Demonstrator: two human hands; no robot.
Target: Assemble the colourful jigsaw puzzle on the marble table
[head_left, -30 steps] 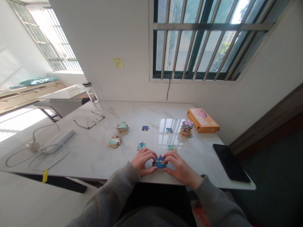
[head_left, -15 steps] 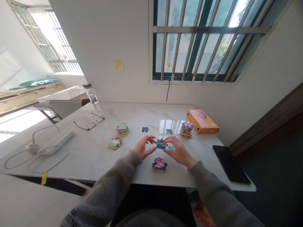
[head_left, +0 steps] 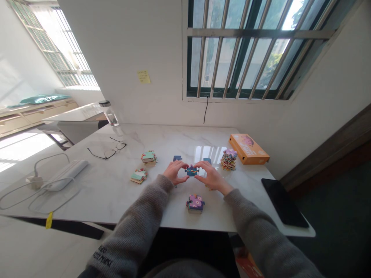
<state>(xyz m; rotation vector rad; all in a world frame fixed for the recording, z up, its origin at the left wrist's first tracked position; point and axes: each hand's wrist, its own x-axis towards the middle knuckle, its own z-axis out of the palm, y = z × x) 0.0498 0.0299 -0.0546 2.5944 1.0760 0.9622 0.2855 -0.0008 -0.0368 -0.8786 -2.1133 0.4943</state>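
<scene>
Between my two hands is a dark blue jigsaw puzzle piece (head_left: 191,171) with orange and purple marks. My left hand (head_left: 175,172) pinches its left side, and my right hand (head_left: 212,176) pinches its right side. Just beyond my fingers, a blue puzzle piece (head_left: 177,158) lies at the left and another blue piece (head_left: 206,160) at the right, both partly covered by my hands. Nearer to me stands a stack of pieces with a purple one on top (head_left: 195,203).
Two stacks of puzzle pieces (head_left: 148,157) (head_left: 139,175) stand at the left. A taller stack (head_left: 228,159) stands beside an orange box (head_left: 248,148). A black tablet (head_left: 284,202) lies at the right edge; glasses (head_left: 108,150), a power strip (head_left: 66,175) and a bottle (head_left: 109,113) are left.
The held piece has moved left and slightly away from me. My left hand has closed onto its left side; before, those fingers were more spread. My right hand has shifted left with it.
</scene>
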